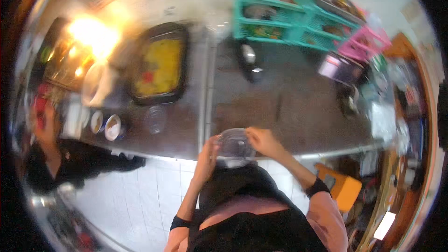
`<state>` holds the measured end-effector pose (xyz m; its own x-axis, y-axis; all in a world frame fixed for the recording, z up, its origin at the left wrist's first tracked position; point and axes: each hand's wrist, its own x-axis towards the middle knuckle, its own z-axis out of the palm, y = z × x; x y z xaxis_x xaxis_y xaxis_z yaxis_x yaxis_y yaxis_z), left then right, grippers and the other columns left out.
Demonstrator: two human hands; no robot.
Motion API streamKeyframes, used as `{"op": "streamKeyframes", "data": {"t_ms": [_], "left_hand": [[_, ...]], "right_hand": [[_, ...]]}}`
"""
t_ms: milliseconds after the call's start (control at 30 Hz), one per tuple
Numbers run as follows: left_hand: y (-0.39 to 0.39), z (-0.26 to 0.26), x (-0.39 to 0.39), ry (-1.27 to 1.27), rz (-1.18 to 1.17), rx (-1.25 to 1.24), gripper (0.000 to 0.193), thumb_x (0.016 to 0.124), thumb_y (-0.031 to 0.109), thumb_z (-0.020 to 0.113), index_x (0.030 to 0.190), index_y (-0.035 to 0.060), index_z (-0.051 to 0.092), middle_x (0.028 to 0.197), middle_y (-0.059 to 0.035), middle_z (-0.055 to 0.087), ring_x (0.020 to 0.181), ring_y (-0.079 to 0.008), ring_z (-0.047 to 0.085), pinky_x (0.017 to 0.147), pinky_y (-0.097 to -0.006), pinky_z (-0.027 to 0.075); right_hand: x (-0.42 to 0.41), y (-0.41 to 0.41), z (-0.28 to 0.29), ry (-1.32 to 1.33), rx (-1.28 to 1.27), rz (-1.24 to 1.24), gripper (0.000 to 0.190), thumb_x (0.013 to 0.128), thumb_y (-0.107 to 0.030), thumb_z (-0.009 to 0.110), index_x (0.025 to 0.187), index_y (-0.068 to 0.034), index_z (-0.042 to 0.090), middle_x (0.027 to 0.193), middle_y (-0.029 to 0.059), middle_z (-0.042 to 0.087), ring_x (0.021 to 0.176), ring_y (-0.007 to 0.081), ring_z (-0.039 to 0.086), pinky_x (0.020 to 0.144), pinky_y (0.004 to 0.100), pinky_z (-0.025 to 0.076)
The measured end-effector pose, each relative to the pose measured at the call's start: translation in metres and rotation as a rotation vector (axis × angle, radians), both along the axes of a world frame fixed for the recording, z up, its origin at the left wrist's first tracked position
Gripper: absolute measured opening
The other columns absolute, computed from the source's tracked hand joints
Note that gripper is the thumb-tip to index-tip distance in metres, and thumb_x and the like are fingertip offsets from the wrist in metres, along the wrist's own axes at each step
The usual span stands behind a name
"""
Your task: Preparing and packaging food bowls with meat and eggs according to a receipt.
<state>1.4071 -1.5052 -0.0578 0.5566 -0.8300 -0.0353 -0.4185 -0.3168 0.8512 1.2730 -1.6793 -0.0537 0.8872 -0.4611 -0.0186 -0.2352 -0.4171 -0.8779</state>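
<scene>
A round clear plastic container (236,145) is held up at the counter's front edge, between both hands. My left hand (209,155) grips its left side with the fingers along the rim. Pinched at the upper right of the rim are the fingers of my right hand (263,142). Blur hides whether the container is a bowl or a lid, and what is in it cannot be made out. On the dark counter (252,108) beyond, a small black object with a shiny top (248,56) lies near the back.
A black tray of yellow food (159,66) sits left. Two small cups (112,127) stand nearer. At far left a co-worker's hand (47,122) is beside a bright glare. Teal plastic baskets (266,36) line the back, with a pink basket (365,43). An orange stool (346,189) stands below right.
</scene>
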Motion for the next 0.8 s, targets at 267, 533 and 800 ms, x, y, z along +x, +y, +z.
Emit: {"op": "streamKeyframes", "data": {"t_ms": [267, 533, 800], "left_hand": [[0.067, -0.038, 0.113, -0.085, 0.132, 0.120, 0.025, 0.080, 0.011, 0.050, 0.103, 0.0029, 0.047, 0.097, -0.0145, 0.054, 0.087, -0.0279, 0.055, 0.072, -0.0348, 0.044], [0.111, 0.026, 0.417, -0.593, 0.487, -0.103, 0.012, 0.079, 0.007, 0.048, 0.086, -0.0002, 0.055, 0.082, -0.0162, 0.056, 0.075, -0.0310, 0.054, 0.066, -0.0350, 0.044], [0.099, -0.031, 0.636, -0.687, 0.317, 0.238, 0.034, 0.067, 0.023, 0.064, 0.098, 0.0099, 0.056, 0.086, -0.0184, 0.056, 0.082, -0.0269, 0.056, 0.068, -0.0361, 0.044]], "right_hand": [[0.011, -0.057, -0.127, 0.342, -0.162, -0.454, 0.029, 0.081, -0.013, 0.045, 0.107, -0.003, 0.052, 0.071, 0.0172, 0.059, 0.063, 0.0347, 0.056, 0.061, 0.0409, 0.044], [0.018, -0.017, -0.138, 0.473, -0.494, -0.675, 0.045, 0.081, -0.020, 0.050, 0.120, -0.003, 0.037, 0.114, 0.0246, 0.039, 0.098, 0.0380, 0.044, 0.078, 0.0441, 0.039], [0.032, 0.029, -0.098, 0.439, -0.340, -0.787, 0.044, 0.081, -0.009, 0.050, 0.122, -0.007, 0.032, 0.118, 0.0218, 0.032, 0.094, 0.0342, 0.045, 0.072, 0.0442, 0.043]]}}
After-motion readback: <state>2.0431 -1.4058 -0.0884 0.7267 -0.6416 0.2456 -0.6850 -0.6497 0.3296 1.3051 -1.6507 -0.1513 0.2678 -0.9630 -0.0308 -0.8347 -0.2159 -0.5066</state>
